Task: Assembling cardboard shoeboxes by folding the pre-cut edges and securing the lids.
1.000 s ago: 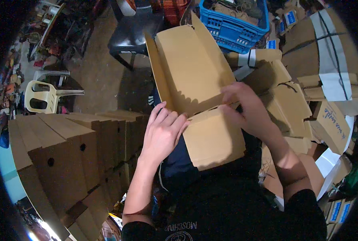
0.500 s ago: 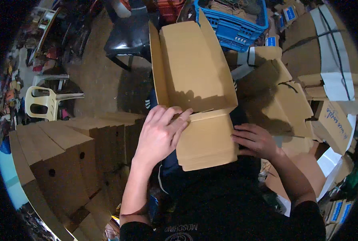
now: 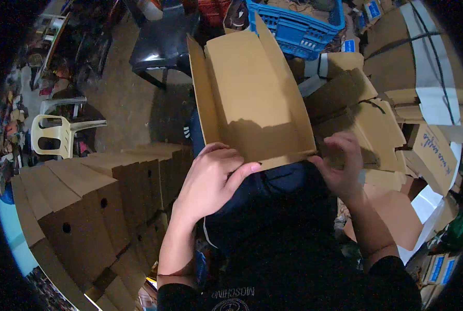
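Observation:
A long, shallow cardboard box (image 3: 252, 78) lies across my lap, its side walls standing up along the left and right. At its near left corner, my left hand (image 3: 213, 179) is closed over the near wall, thumb along the edge and fingers over the rim. Beside the near right corner is my right hand (image 3: 343, 163), its thumb by the corner and its fingers raised apart from it. Whether that thumb touches the cardboard is hard to tell. My dark-clothed lap (image 3: 280, 194) shows just under the near edge.
Rows of folded cardboard boxes (image 3: 81, 207) stand at my left. Flattened cardboard pieces (image 3: 369, 124) and a strapped bundle of cardboard (image 3: 392, 57) lie at the right. Ahead are a blue crate (image 3: 299, 28) and a black chair (image 3: 161, 46). A cream plastic chair (image 3: 52, 136) stands far left.
The near flap that hung toward me is folded up and inward. My right hand has left the flap's side and lifted to the near right corner; my left hand has stayed near its corner.

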`<state>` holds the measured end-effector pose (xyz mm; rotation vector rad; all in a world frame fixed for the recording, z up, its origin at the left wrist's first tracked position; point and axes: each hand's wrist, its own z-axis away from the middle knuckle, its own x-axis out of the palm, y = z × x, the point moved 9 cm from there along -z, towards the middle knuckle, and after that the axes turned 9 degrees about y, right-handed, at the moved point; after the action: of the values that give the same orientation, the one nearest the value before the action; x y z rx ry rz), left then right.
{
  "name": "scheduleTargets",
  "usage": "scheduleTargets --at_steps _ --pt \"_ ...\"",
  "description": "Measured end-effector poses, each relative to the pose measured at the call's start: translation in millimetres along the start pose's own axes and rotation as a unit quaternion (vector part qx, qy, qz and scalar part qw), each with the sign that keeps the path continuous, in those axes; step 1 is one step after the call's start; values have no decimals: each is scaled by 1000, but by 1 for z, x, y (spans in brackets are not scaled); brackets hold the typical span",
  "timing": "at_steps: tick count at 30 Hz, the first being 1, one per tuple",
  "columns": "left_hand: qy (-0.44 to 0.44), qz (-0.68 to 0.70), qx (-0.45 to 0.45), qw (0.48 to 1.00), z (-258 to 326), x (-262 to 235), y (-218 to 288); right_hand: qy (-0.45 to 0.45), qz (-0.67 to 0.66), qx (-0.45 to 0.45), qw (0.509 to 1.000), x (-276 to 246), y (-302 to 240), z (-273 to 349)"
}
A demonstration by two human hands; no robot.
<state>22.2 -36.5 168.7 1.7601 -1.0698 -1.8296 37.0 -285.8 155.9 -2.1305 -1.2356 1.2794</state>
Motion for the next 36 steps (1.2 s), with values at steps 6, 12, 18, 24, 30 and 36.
scheduleTargets --at_steps 6,12,18,24,30,36 --pt "-67 15 -163 984 -8 5 -17 -144 88 -222 960 28 -58 -28" --pt "-23 7 -110 994 -8 17 -18 -271 100 -206 935 51 -61 -15" --pt "-17 -17 8 1000 5 3 4 -247 53 -107 962 53 -59 -30" --pt "34 118 -6 992 31 -19 -24 -239 -39 -308 920 27 -74 -4" --pt "96 6 -56 994 21 -8 -44 -307 -67 -226 922 34 -60 28" --pt "111 99 -101 984 8 -2 -64 -313 -52 -221 922 36 -56 33"
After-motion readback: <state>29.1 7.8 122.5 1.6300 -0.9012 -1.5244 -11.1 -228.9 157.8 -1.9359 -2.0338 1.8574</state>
